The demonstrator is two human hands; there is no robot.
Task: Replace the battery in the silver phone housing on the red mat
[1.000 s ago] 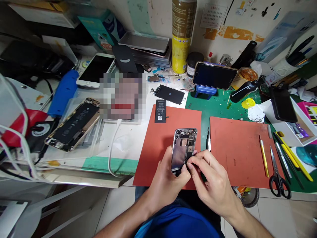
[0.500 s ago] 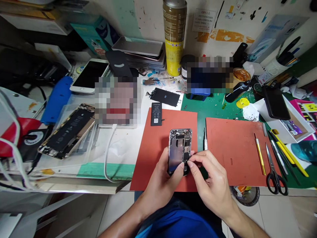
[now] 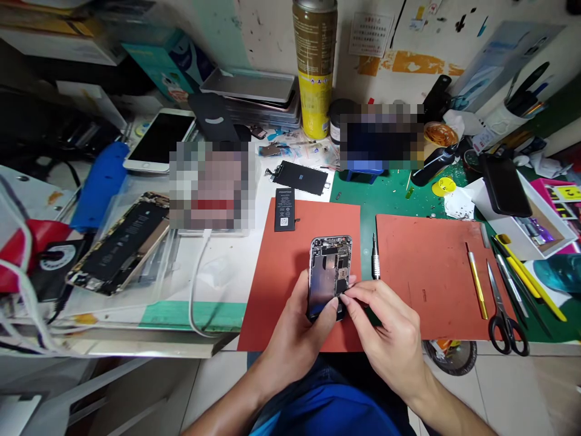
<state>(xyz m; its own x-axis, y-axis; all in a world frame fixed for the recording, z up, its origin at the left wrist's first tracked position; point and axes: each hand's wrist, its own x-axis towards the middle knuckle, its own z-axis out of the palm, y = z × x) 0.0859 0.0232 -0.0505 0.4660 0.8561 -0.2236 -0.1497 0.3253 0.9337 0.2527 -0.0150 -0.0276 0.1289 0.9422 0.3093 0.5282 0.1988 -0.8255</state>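
At the far left, white cables [image 3: 27, 284] loop over the bench. Beside them, a clear plastic tray [image 3: 157, 266] holds an opened phone [image 3: 118, 245], its black battery facing up. Above that lie a long blue object [image 3: 100, 188] and a white-framed smartphone [image 3: 158, 139], and farther back sits a stack of phone screens [image 3: 249, 91]. A loose phone battery [image 3: 284, 209] lies at the top edge of the red silicone mat [image 3: 267, 303], just below a black display panel [image 3: 299, 177].

My left hand [image 3: 295, 339] cradles the opened phone housing [image 3: 330, 272] above that mat, curled firmly around its lower part. My right hand [image 3: 381, 330] is at the housing's lower right edge, thumb and forefinger nearly closed; I cannot tell whether they pinch something small there.

Behind my hands stands a tall spray can [image 3: 315, 66]. A screwdriver [image 3: 375, 257] lies just right of the housing, on a green mat [image 3: 385, 194]. On the second red mat [image 3: 426, 290] lie a yellow craft knife [image 3: 476, 287] and, at its edge, black-handled scissors [image 3: 506, 330]. At the far right, a white cup [image 3: 521, 118] holds dark-handled tools, and an open white box [image 3: 538, 224] holds something purple.
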